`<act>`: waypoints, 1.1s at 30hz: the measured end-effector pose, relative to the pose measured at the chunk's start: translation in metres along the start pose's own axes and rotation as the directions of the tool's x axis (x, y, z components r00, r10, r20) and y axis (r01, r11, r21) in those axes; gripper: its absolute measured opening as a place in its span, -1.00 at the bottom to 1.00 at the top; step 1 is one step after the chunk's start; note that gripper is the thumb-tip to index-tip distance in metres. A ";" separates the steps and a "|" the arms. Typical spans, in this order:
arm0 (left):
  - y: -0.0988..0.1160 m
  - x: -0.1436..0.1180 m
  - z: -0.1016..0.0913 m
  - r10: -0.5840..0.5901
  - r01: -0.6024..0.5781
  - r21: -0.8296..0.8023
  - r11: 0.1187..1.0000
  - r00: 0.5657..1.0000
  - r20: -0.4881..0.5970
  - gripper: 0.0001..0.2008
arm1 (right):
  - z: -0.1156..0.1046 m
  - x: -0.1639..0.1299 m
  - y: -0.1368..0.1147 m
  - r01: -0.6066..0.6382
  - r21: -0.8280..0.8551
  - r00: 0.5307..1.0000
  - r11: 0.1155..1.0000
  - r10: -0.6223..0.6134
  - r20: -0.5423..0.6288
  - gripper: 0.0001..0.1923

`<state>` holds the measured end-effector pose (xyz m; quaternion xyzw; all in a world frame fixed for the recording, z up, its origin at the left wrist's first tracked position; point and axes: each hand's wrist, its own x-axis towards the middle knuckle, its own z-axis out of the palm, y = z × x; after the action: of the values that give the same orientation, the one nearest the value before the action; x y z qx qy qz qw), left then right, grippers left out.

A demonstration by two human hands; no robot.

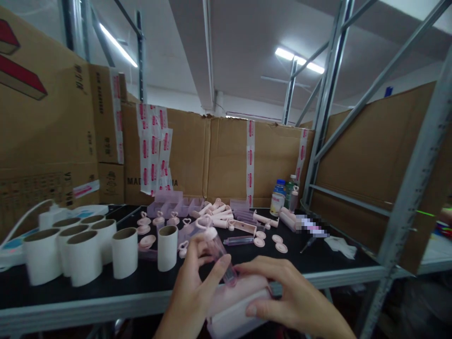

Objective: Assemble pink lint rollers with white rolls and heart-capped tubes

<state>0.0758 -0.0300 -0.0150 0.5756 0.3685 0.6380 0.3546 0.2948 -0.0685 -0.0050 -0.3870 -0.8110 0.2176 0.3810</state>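
Observation:
My left hand (196,285) grips a clear plastic tube (218,246) with a pale pink cap and a heart-shaped loop on top. The tube leans, its lower end at a pale pink box-like case (235,310); whether it is inside is unclear. My right hand (284,287) is closed around the right side of this case, thumb on the near face and fingers over the top. Both hands work just in front of the shelf edge. Beyond them lie loose pink plastic parts (221,215) and another clear tube (239,241).
White cardboard tubes (84,259) stand at the left, near a power strip (52,219). Clear purple trays (165,202) and flat pink discs (281,247) lie farther back. Bottles (278,200) stand at the back right. Cardboard walls (226,155) and metal posts (406,188) enclose the black shelf.

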 end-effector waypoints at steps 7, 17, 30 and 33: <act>0.011 -0.005 0.000 0.002 0.001 0.039 0.999 0.998 -0.062 -0.67 | -0.067 -0.009 0.074 -0.356 -0.121 0.600 0.927 0.127 -0.790 -0.37; -0.006 -0.004 -0.002 0.023 -0.024 0.169 0.985 1.000 0.011 -0.65 | -0.069 -0.010 0.190 -0.603 -0.468 0.635 0.646 0.035 -0.771 -0.34; -0.007 0.005 -0.019 0.057 -0.064 0.272 0.960 0.998 0.032 -0.71 | -0.058 0.005 0.221 -0.536 -0.729 0.807 0.427 0.004 -0.591 -0.47; -0.007 0.007 -0.022 0.102 -0.101 0.306 0.947 0.995 0.015 -0.74 | -0.058 0.008 0.223 -0.534 -0.732 0.807 0.424 -0.002 -0.590 -0.49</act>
<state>0.0535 -0.0216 -0.0188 0.6414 0.4331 0.5909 0.2275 0.4398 0.0763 -0.1097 -0.6963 -0.5974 -0.2779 0.2847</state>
